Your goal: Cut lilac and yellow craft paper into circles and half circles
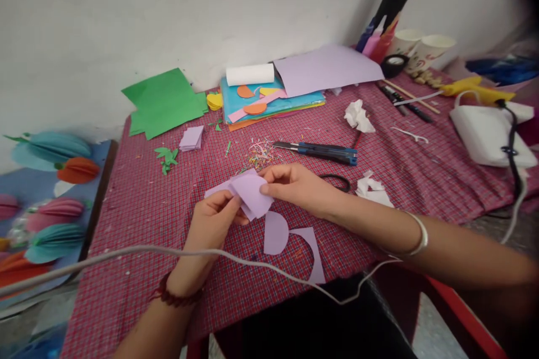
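Note:
Several pieces of lilac paper are between my two hands above the table. My left hand is closed on their lower left side, thumb on top. My right hand pinches the right edge of the top piece between thumb and forefinger. Just below lies a lilac half-round paper cutout, and beside it a curved lilac offcut. Behind my hands are a blue box cutter and a heap of tiny paper shreds. A black loop, perhaps a scissors handle, is partly hidden by my right hand.
A white cable crosses in front of my left forearm. Green sheets, small lilac squares and a large lilac sheet lie toward the wall. Crumpled tissue, pens, paper cups and a white box are on the right.

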Action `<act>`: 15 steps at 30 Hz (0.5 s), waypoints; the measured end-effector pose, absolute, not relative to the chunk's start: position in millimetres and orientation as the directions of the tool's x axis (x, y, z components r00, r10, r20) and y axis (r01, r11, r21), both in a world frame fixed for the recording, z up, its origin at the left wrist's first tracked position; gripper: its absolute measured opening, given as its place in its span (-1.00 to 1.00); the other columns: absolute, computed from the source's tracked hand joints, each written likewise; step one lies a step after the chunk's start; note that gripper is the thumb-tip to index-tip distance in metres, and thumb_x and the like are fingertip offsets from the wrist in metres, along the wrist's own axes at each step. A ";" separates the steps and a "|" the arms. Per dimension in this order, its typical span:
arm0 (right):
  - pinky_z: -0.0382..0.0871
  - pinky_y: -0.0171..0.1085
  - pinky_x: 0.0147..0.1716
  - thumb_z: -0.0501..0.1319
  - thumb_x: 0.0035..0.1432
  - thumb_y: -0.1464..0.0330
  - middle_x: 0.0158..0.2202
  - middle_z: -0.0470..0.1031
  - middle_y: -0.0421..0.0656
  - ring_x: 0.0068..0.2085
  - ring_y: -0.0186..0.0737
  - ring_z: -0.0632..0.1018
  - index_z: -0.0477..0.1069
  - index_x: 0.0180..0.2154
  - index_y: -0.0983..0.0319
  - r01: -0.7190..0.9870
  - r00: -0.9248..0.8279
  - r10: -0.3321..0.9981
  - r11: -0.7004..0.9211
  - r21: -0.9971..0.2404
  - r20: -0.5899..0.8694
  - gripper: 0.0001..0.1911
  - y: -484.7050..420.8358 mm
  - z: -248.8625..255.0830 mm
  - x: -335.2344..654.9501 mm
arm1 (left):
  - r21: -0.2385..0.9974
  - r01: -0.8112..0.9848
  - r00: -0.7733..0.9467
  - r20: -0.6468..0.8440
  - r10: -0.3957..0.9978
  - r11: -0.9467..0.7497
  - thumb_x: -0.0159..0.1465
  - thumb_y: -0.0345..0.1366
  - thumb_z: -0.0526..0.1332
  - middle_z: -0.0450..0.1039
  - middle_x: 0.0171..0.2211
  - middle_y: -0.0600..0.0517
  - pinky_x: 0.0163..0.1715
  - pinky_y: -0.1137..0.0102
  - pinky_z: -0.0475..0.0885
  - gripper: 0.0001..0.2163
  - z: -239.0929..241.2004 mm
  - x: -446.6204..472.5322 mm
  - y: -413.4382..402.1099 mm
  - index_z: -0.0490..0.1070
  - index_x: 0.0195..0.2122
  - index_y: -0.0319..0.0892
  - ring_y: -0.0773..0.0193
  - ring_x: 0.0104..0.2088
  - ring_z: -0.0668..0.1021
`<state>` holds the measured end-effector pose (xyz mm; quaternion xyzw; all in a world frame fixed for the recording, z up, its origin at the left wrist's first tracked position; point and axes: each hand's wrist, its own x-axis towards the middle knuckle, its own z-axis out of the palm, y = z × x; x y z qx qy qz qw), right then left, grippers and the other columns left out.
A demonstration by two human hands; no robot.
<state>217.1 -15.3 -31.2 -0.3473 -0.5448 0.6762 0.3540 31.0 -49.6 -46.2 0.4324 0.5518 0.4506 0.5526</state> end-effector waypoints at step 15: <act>0.20 -0.37 -0.48 0.25 0.04 0.31 -0.54 0.32 -0.28 -0.50 -0.42 0.33 0.26 -0.50 0.26 -0.104 -0.443 0.893 -0.144 -0.984 -0.084 -0.78 -12.3 -43.0 207.5 | 0.960 -0.153 -0.054 -0.246 0.968 0.235 0.01 -0.29 0.38 0.40 -0.61 0.14 -0.76 0.58 0.32 -0.81 -39.8 30.0 -53.6 0.40 -0.40 -0.20 0.43 -0.66 0.42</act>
